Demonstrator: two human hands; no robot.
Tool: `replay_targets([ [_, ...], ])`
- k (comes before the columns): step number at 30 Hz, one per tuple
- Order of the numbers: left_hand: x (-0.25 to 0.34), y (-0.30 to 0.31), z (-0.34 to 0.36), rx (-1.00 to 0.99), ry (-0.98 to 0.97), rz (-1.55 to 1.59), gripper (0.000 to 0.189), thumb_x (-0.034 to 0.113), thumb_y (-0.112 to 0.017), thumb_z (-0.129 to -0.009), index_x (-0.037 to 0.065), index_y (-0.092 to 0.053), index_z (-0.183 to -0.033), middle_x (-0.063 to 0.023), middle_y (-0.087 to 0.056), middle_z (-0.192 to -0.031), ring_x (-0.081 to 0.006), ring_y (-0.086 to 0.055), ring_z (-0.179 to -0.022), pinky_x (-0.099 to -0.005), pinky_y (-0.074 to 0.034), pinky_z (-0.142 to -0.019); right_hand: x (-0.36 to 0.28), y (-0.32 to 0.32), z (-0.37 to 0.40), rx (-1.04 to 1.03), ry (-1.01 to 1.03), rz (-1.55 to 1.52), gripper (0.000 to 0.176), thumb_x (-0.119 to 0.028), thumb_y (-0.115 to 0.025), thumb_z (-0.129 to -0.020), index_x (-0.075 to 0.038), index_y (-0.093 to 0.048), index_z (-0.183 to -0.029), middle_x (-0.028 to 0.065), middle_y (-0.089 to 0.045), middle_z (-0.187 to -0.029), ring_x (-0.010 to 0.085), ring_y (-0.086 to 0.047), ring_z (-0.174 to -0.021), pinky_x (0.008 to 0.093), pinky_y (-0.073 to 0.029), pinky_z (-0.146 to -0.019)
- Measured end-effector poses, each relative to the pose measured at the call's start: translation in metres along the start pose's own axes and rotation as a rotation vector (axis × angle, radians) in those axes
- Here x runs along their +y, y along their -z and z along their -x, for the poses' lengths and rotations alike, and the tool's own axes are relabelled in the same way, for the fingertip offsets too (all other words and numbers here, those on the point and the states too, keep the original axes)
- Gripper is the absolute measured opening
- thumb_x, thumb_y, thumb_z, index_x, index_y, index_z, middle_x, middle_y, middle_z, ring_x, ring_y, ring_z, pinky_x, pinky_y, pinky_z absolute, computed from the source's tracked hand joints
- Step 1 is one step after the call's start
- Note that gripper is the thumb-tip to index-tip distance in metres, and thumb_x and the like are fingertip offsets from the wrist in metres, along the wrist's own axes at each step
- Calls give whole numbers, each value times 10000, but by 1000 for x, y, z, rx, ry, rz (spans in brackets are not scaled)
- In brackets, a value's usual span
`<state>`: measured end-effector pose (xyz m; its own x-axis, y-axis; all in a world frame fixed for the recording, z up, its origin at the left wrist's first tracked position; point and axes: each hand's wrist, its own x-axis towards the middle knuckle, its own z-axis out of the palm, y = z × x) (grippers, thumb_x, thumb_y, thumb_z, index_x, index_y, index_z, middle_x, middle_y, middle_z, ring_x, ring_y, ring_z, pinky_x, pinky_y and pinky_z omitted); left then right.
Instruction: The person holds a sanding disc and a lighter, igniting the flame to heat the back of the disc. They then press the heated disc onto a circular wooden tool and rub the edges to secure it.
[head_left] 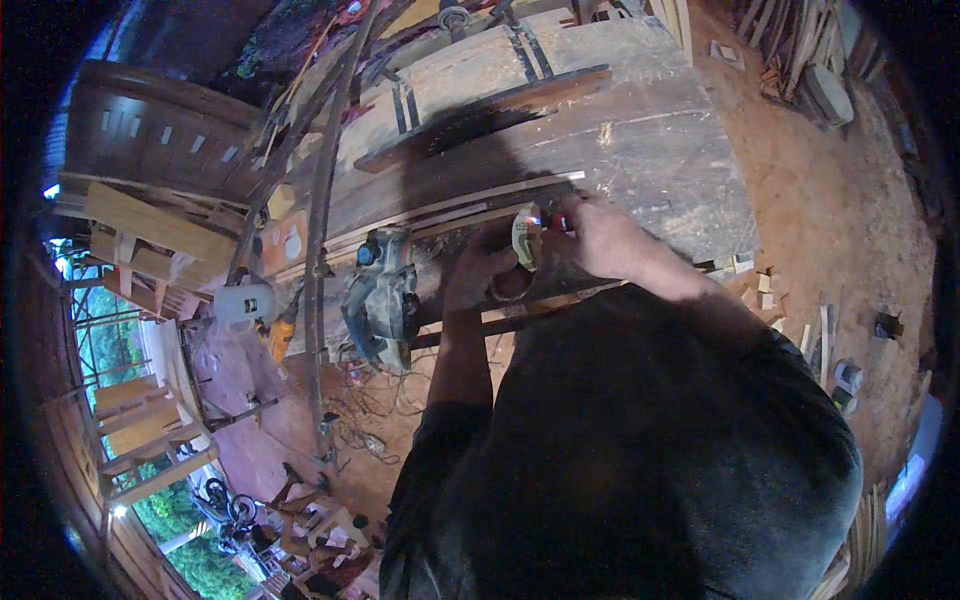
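My left hand [480, 268] is closed around a pale, labelled object [525, 238] above the workbench [660, 150]. Just right of it, the bent fingers of my right hand [605, 238] pinch a small red item [563, 221]; its exact shape is too small to tell. Below the labelled object, a brown round edge [510, 284] shows between my hands. A blue-grey power tool [380, 300] rests left of my left hand. Thin wooden strips [430, 210] lie along the bench beyond it.
A long dark board [480, 115] lies farther up the bench. At left are a white container [243, 304], an orange tool [283, 335] and a long metal bar [320, 200]. Cables [375, 405] lie on the floor, people [320, 540] are at lower left, and wood offcuts [765, 290] at right.
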<state>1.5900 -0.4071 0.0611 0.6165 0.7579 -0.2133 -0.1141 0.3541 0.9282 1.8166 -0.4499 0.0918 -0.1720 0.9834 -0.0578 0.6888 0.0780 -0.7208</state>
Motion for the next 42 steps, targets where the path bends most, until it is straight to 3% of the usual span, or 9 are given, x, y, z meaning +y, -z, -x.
replay_targets([
  [8,5,-11,3,112,-21,-209,637,172,-760,-687,-35,-527,-1243,-92,-609,-1154,-183,-581,-1020,-317,-435,-920,-8,-5,9,70,96,-108,307,-244,-678,-781,-24,-561,-960,201,-604,-899,385,-594,-866,452,-480,-726],
  [10,1,-8,1,0,-70,-6,675,163,-755,-682,-34,-499,-1274,-92,-599,-1174,-178,-566,-1041,-315,-421,-934,-18,1,12,40,66,-116,312,-254,-685,-781,-23,-563,-951,200,-599,-917,375,-604,-857,447,-483,-709],
  [14,4,-2,7,6,8,10,728,181,-769,-675,-33,-468,-1302,-89,-598,-1169,-170,-550,-1065,-311,-421,-925,-20,0,14,-72,-46,-140,308,-260,-692,-780,-24,-574,-938,195,-595,-922,367,-613,-830,438,-485,-686],
  [16,11,-11,11,137,-69,1,727,221,-783,-667,-32,-481,-1278,-83,-602,-1148,-169,-556,-1041,-301,-436,-890,-20,1,18,4,110,-216,306,-308,-649,-816,-33,-588,-936,210,-615,-895,416,-616,-835,475,-510,-702],
  [19,0,-8,11,247,-66,4,696,272,-783,-659,-30,-515,-1226,-78,-611,-1116,-175,-569,-1004,-300,-442,-869,-23,1,18,-44,96,-125,294,-288,-640,-819,-34,-575,-951,202,-616,-889,410,-614,-842,471,-512,-713],
  [23,0,1,6,38,-80,-34,670,298,-777,-652,-22,-533,-1187,-77,-620,-1090,-180,-578,-988,-307,-442,-874,-28,3,21,-84,50,-165,292,-273,-635,-815,-30,-566,-961,204,-617,-894,407,-615,-839,481,-511,-698],
  [29,-4,0,14,243,-154,-158,595,262,-748,-664,-16,-555,-1153,-87,-626,-1071,-188,-601,-965,-317,-464,-848,-16,-9,17,-26,69,-5,311,-292,-639,-798,-9,-564,-902,212,-615,-868,398,-621,-806,489,-519,-669],
  [31,-7,-2,15,189,-166,64,553,227,-724,-674,-21,-566,-1143,-95,-632,-1066,-192,-611,-957,-326,-475,-844,-12,-9,15,-96,9,-64,345,-334,-654,-807,-11,-586,-908,211,-618,-890,391,-621,-804,468,-502,-671],
  [42,16,-8,17,-20,-157,11,541,215,-724,-690,-36,-571,-1144,-105,-646,-1058,-189,-620,-964,-330,-484,-857,-20,-2,7,6,123,20,306,-283,-636,-819,-22,-571,-964,187,-604,-934,375,-605,-878,476,-498,-730],
])
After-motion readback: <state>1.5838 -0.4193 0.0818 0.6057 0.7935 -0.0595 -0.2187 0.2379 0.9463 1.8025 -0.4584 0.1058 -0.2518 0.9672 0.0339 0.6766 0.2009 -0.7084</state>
